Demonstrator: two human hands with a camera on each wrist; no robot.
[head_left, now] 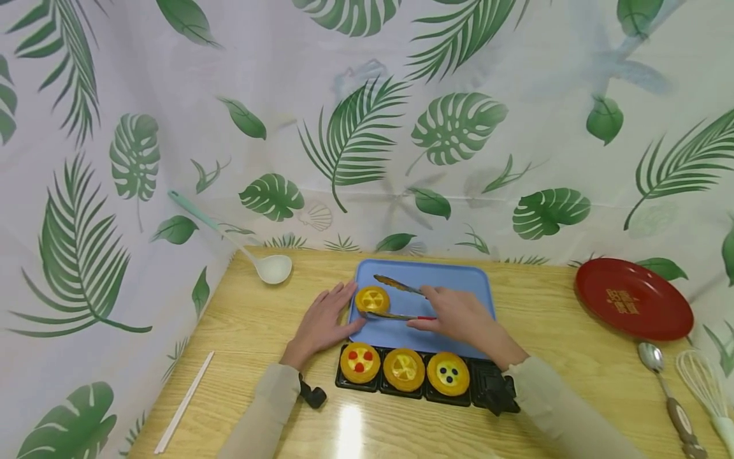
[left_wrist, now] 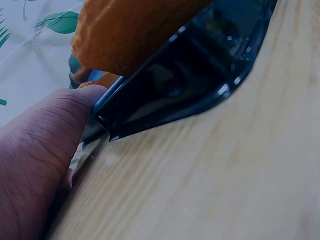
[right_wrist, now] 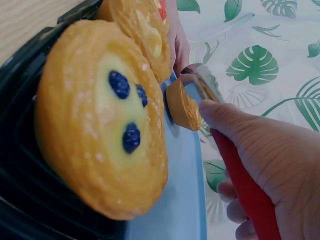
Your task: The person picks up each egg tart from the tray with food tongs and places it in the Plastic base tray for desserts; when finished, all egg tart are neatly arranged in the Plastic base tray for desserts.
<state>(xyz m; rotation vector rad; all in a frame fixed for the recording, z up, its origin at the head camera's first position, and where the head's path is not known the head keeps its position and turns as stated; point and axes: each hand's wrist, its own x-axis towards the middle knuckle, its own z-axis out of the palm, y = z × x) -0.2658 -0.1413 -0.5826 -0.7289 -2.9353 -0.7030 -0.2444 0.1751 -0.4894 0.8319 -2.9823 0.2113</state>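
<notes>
Tart (head_left: 373,297) on tray (head_left: 424,335), ladle (head_left: 274,270) left, plate (head_left: 633,298) right

Standing here, I see bright, even light and a white glare on the desk (head_left: 350,427), lower centre; the left wrist view is dimmer, bluish, slightly soft.

The right fingers (head_left: 434,296) hide part of the tongs (head_left: 398,285), the head view's right edge crops the whisk (head_left: 711,400), and the left wrist view's top cuts off a tart (left_wrist: 125,35).
</notes>
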